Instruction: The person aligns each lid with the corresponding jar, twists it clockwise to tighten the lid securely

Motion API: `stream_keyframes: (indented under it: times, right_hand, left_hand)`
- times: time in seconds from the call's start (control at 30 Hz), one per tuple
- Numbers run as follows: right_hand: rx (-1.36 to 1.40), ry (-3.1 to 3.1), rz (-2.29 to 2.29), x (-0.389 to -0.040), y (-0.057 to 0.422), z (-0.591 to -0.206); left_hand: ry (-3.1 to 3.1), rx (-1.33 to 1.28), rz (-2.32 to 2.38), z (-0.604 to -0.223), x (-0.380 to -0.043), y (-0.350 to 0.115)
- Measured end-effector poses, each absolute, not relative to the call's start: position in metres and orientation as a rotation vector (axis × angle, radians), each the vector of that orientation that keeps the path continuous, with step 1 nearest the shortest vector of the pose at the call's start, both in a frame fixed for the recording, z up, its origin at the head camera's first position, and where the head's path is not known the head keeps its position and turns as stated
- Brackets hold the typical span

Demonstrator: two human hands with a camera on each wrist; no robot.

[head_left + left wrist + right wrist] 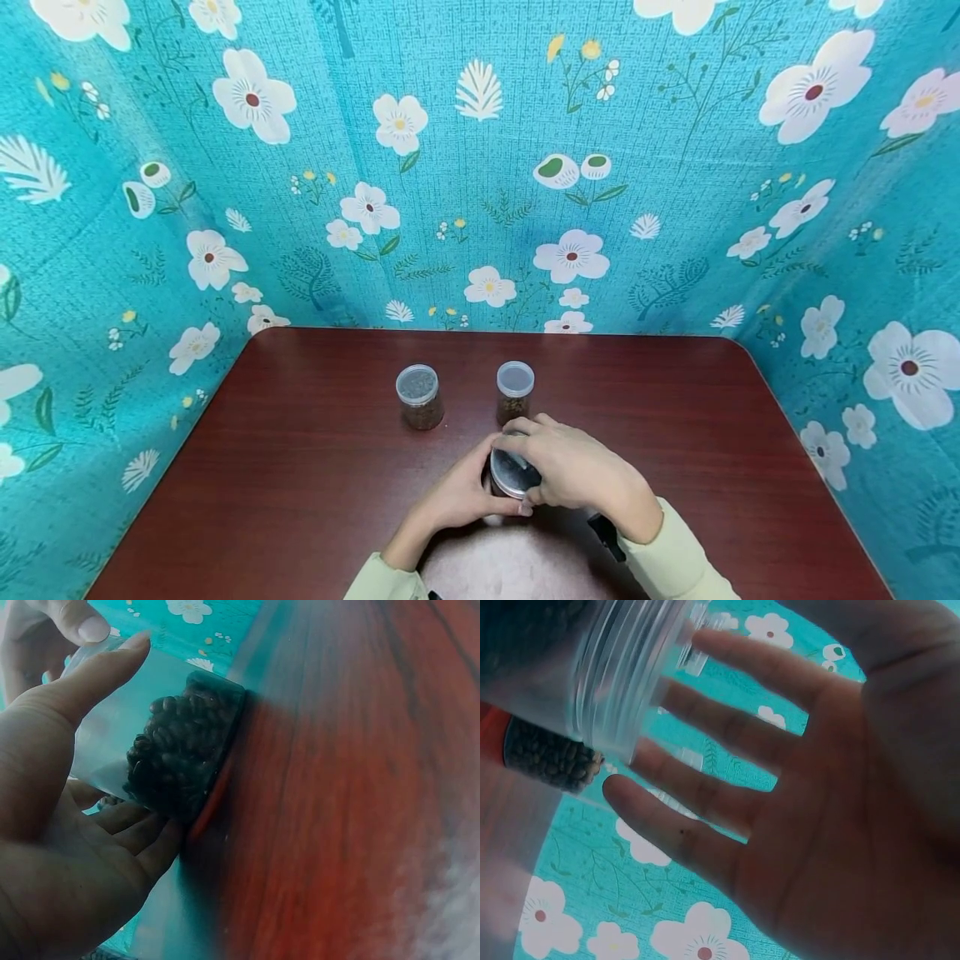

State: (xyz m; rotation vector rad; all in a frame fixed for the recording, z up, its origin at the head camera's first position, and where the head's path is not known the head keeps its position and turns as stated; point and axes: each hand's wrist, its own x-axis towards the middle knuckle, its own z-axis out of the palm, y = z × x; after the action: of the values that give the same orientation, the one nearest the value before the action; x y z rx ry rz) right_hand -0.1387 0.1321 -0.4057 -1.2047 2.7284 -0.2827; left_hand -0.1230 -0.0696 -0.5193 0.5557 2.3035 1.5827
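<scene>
A clear plastic jar point(180, 742) partly filled with dark, coffee-like beans stands upright at the table's near middle. My left hand point(461, 492) grips its side, thumb on the near side and fingers curling round the far side. Over the top arches my right hand point(573, 467), holding the clear lid point(513, 475) by its rim between thumb and fingertips. In the right wrist view, the spread fingers point(712, 720) reach to the ribbed clear rim. Part of the lid is hidden under the right hand.
Two more lidded clear jars stand farther back on the dark red wooden table point(300, 500): one at left point(420, 400) with brown contents, another point(514, 392) just behind the hands. Blue floral cloth point(450, 167) hangs behind the table and along both sides.
</scene>
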Motion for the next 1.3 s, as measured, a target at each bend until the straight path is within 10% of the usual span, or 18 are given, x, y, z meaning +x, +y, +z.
stream_keyframes:
  times: [0.83, 1.3]
  right_hand:
    - [-0.768, 2.982, -0.092, -0.127, 0.115, -0.415]
    - [-1.029, 2.842, -0.294, -0.132, 0.129, -0.399]
  left_hand:
    - [2.294, 0.531, 1.575, -0.520, -0.124, -0.069]
    - [2.318, 0.528, 1.562, -0.518, -0.123, -0.069]
